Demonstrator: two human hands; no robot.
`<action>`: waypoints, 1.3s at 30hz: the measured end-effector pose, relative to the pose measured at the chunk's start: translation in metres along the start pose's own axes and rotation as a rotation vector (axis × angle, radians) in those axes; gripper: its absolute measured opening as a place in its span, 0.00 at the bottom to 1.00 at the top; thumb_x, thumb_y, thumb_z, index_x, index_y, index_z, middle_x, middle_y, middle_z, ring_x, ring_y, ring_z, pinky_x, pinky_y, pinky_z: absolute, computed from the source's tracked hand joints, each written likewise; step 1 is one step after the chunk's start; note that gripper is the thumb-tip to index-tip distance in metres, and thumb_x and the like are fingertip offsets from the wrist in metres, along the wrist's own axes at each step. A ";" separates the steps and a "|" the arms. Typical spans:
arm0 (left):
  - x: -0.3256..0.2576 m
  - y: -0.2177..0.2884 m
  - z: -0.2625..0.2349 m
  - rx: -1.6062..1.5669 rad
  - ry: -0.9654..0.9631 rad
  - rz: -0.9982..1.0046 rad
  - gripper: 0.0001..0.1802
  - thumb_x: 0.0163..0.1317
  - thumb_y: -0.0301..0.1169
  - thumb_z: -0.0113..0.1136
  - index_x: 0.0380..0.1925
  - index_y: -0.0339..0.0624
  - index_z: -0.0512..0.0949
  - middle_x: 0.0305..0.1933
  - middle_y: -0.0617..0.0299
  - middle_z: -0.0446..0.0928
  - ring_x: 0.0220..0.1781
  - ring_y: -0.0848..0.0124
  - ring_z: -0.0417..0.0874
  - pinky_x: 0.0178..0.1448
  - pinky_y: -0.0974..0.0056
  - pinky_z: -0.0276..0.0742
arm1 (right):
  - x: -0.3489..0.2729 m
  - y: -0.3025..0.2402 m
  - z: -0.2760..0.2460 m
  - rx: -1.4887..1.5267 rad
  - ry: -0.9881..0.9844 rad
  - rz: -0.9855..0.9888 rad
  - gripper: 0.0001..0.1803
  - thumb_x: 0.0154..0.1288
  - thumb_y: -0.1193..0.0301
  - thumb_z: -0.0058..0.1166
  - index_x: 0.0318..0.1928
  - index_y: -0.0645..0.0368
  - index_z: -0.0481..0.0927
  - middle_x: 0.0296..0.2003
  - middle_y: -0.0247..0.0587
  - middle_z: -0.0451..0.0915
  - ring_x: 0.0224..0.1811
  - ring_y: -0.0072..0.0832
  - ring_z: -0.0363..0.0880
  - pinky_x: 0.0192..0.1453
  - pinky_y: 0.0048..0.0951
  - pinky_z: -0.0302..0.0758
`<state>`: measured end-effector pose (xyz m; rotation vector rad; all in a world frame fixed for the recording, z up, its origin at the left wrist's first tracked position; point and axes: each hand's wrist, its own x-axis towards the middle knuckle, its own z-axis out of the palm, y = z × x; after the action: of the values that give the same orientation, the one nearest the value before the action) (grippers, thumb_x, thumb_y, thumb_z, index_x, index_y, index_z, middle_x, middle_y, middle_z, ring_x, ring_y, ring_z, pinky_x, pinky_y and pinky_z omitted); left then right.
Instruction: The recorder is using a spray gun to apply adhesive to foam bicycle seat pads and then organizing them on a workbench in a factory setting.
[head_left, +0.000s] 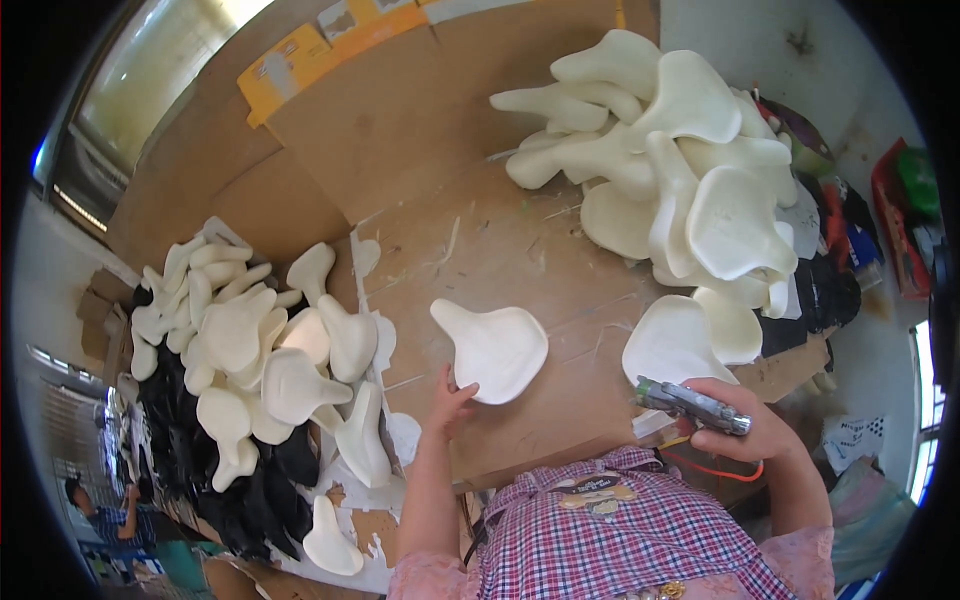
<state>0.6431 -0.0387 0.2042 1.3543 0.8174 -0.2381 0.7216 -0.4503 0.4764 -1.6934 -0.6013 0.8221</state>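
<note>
A cream-white foam bicycle saddle pad point(503, 350) lies on the cardboard-covered table in front of me, its narrow nose toward the far left. My left hand point(457, 402) grips its near left edge, thumb over the rim and fingers at the side. Closed around a grey metal spray gun point(690, 404), my right hand point(738, 418) is to the right, with the gun's nozzle end toward the left. The handle is mostly hidden in my palm. Just beyond the gun, another foam saddle pad point(668, 342) lies flat.
A tall heap of foam saddle pads point(700, 170) stands at the far right. More pads point(240, 335) are piled at the left over black material point(178, 430). An orange hose point(715, 470) curves below my right hand. Cardboard walls point(390, 110) rise behind the table point(450, 225). Another person point(118, 518) is at lower left.
</note>
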 end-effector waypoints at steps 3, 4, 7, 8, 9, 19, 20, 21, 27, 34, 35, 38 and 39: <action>0.005 -0.015 0.011 -0.100 0.096 0.057 0.40 0.58 0.34 0.62 0.69 0.51 0.54 0.57 0.56 0.71 0.46 0.66 0.78 0.40 0.57 0.79 | 0.002 -0.009 0.000 -0.063 -0.034 0.080 0.28 0.59 0.73 0.63 0.59 0.62 0.69 0.42 0.37 0.79 0.42 0.22 0.76 0.48 0.26 0.74; 0.008 -0.011 0.016 -0.074 0.111 0.105 0.38 0.58 0.30 0.61 0.67 0.51 0.57 0.55 0.57 0.72 0.43 0.66 0.79 0.37 0.60 0.79 | 0.003 -0.010 -0.001 -0.117 -0.027 0.103 0.27 0.59 0.72 0.63 0.58 0.62 0.70 0.41 0.37 0.79 0.41 0.22 0.75 0.48 0.25 0.74; 0.009 -0.013 0.019 -0.082 0.128 0.176 0.35 0.57 0.24 0.59 0.65 0.49 0.61 0.51 0.57 0.75 0.40 0.66 0.80 0.30 0.64 0.79 | 0.015 -0.009 0.000 -0.230 -0.012 -0.014 0.26 0.59 0.72 0.63 0.57 0.62 0.71 0.40 0.37 0.79 0.39 0.22 0.75 0.46 0.25 0.73; 0.009 -0.015 0.018 -0.110 0.132 0.201 0.34 0.57 0.23 0.58 0.65 0.48 0.62 0.49 0.57 0.76 0.39 0.67 0.80 0.28 0.65 0.79 | 0.020 -0.016 0.005 -0.245 0.029 -0.041 0.26 0.58 0.73 0.63 0.57 0.62 0.72 0.39 0.36 0.79 0.39 0.21 0.75 0.45 0.24 0.73; 0.009 -0.016 0.018 -0.113 0.135 0.202 0.34 0.57 0.23 0.58 0.65 0.48 0.62 0.49 0.57 0.76 0.39 0.67 0.80 0.28 0.65 0.79 | 0.021 -0.022 0.007 -0.247 0.025 -0.042 0.26 0.58 0.73 0.63 0.57 0.62 0.72 0.39 0.36 0.79 0.39 0.21 0.75 0.45 0.24 0.73; -0.021 0.090 -0.040 -1.231 0.323 0.569 0.29 0.60 0.32 0.57 0.62 0.47 0.63 0.50 0.58 0.74 0.52 0.62 0.76 0.54 0.58 0.78 | -0.012 -0.009 -0.027 0.138 0.327 -0.152 0.30 0.59 0.70 0.61 0.60 0.68 0.68 0.39 0.37 0.79 0.41 0.23 0.77 0.48 0.26 0.74; -0.013 0.101 -0.015 -1.109 0.189 0.622 0.29 0.60 0.32 0.57 0.62 0.45 0.63 0.52 0.59 0.74 0.53 0.62 0.76 0.55 0.60 0.77 | -0.016 -0.003 -0.031 0.140 0.357 -0.149 0.30 0.59 0.69 0.61 0.59 0.67 0.68 0.39 0.37 0.79 0.41 0.22 0.76 0.48 0.26 0.73; -0.001 0.111 0.014 -0.987 0.060 0.678 0.28 0.60 0.31 0.57 0.62 0.44 0.64 0.54 0.59 0.73 0.54 0.62 0.75 0.56 0.61 0.75 | -0.019 0.004 -0.036 0.143 0.382 -0.149 0.30 0.59 0.68 0.61 0.59 0.67 0.68 0.39 0.36 0.78 0.41 0.22 0.76 0.48 0.25 0.73; 0.050 0.120 0.296 0.267 -0.524 0.399 0.37 0.47 0.31 0.66 0.61 0.35 0.69 0.61 0.52 0.72 0.64 0.60 0.70 0.67 0.58 0.66 | -0.043 0.020 -0.040 0.154 0.495 -0.064 0.34 0.57 0.63 0.63 0.60 0.68 0.67 0.38 0.42 0.79 0.40 0.27 0.78 0.41 0.27 0.75; 0.038 0.105 0.297 0.899 -0.635 0.750 0.28 0.49 0.32 0.67 0.53 0.45 0.75 0.52 0.48 0.74 0.49 0.58 0.79 0.52 0.60 0.76 | -0.059 0.036 -0.043 0.202 0.470 -0.076 0.32 0.58 0.71 0.64 0.61 0.65 0.67 0.40 0.39 0.80 0.43 0.23 0.78 0.50 0.27 0.75; 0.029 0.107 0.272 0.820 -0.532 0.709 0.26 0.50 0.32 0.67 0.52 0.44 0.75 0.48 0.51 0.75 0.44 0.60 0.80 0.48 0.60 0.77 | -0.058 0.035 -0.046 0.215 0.461 -0.065 0.32 0.57 0.71 0.64 0.61 0.65 0.68 0.40 0.39 0.81 0.43 0.23 0.78 0.50 0.26 0.75; 0.020 0.083 0.153 0.683 -0.060 0.634 0.21 0.52 0.31 0.66 0.46 0.39 0.74 0.38 0.57 0.76 0.36 0.68 0.78 0.41 0.62 0.77 | -0.041 0.025 -0.047 0.171 0.330 -0.079 0.33 0.56 0.71 0.65 0.61 0.64 0.68 0.40 0.39 0.81 0.43 0.23 0.79 0.49 0.27 0.75; 0.020 0.064 0.108 0.525 0.081 0.587 0.21 0.52 0.31 0.65 0.45 0.38 0.73 0.37 0.56 0.76 0.34 0.68 0.78 0.40 0.62 0.77 | -0.036 0.019 -0.043 0.182 0.298 -0.094 0.33 0.56 0.71 0.65 0.61 0.64 0.68 0.40 0.39 0.81 0.43 0.23 0.79 0.49 0.27 0.75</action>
<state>0.7362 -0.1176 0.2402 2.0460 0.3972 0.0749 0.7320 -0.5083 0.4721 -1.5691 -0.3854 0.5268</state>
